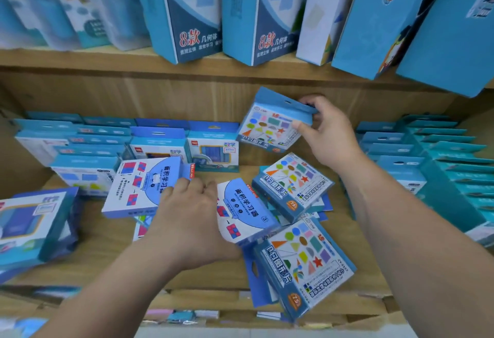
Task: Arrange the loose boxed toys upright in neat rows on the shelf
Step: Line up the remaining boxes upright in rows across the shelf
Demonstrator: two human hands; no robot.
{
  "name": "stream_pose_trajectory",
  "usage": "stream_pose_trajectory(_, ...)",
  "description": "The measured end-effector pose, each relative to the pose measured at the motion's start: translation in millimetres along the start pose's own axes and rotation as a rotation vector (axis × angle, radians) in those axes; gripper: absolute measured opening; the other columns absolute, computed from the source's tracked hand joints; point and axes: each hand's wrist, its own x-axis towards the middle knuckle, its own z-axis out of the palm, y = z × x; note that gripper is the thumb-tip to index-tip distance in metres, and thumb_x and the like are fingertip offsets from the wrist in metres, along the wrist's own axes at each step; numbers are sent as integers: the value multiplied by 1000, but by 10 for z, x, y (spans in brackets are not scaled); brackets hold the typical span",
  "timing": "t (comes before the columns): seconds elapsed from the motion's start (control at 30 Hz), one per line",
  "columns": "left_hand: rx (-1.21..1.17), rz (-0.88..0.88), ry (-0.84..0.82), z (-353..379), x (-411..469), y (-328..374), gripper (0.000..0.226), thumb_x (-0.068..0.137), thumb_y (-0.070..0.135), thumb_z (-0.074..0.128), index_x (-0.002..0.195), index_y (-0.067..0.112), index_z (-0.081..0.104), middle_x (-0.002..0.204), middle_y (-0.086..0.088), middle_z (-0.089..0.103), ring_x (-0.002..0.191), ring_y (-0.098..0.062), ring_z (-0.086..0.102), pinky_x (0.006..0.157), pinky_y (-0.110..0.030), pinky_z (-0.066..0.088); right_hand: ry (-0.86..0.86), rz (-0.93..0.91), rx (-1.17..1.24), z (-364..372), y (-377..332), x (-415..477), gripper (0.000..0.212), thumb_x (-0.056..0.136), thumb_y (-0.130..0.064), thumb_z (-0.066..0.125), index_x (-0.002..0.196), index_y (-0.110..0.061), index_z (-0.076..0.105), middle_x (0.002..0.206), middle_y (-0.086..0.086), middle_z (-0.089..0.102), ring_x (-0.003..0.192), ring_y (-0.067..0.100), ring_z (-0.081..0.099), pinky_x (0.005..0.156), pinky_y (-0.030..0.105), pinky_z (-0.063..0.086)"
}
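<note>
Right hand (328,129): up at the back of the shelf, pinching the top right corner of a shape-card box (272,126), thumb on the front, fingers behind.
Held box: clear of the board, tilted, its coloured shapes facing the camera, just right of the upright row (187,148).
Left hand (187,212): back of the hand to the camera, fingers curled over the right edge of a pink-and-blue squares box (141,188), gripping it; the thumb juts out to the right.
Loose pile: a second squares box (243,209) lies flat just beside that hand, overlapping a middle shape-card box (291,185) behind it.
Front edge: a front shape-card box (304,263) lies skewed, its near corner hanging over the lip of the shelf board (107,246).
Open room: bare wood shows front left of the pile, and a gap stands open at the back between the upright row and the right-hand stacks (427,156).
Left side: a windowed blue box (32,225) leans at the board's left end, near the front.
Surface: pale wood-grain board and back panel.
Above: tall blue cartons (197,11) stand along the upper shelf, those at the right leaning.
</note>
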Motion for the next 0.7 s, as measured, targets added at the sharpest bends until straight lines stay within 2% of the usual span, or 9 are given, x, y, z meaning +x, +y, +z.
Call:
stream_pose_trajectory(0.1,136,26,-41,-32,-2,2,117,50,83,52,146,20,29,132,2,42,124,-23,36,109,-42,26,-14,31,-18,-28,110,13,37,89,-11,71,111,-34,54,110,-8,65,101,13,66,91,41,55)
stream_pose_trajectory(0.23,217,60,-59,-49,44,44,109,56,81,56,142,18,34,133,0,45,124,-24,40,109,-45,26,-49,31,-151,-116,187,26,33,91,-15,70,118,-27,57,118,-3,65,106,15,62,90,35,53)
stream_pose_trajectory(0.33,201,57,-49,-59,85,74,102,56,82,55,136,20,40,126,1,48,120,-23,41,106,-44,29,-100,6,-231,-82,229,-6,33,90,-13,70,119,-26,61,116,-3,63,106,15,60,90,28,47)
stream_pose_trajectory(0.5,135,52,-27,-30,120,70,111,57,83,57,146,20,34,133,3,46,125,-22,38,107,-41,29,-92,55,-349,154,281,1,40,88,-12,72,127,-21,64,121,6,48,99,14,50,90,18,35)
stream_pose_trajectory(0.6,110,44,-13,-12,130,49,110,57,84,57,145,21,34,133,4,46,126,-21,39,108,-41,29,-79,79,-410,301,335,12,37,88,-15,73,124,-22,66,127,8,45,101,19,53,90,23,41)
stream_pose_trajectory(0.7,62,28,36,10,153,28,106,53,86,53,138,25,38,125,6,48,120,-20,41,105,-40,31,-39,126,-446,387,348,46,40,87,-21,75,126,-21,63,130,10,46,102,28,60,92,38,52)
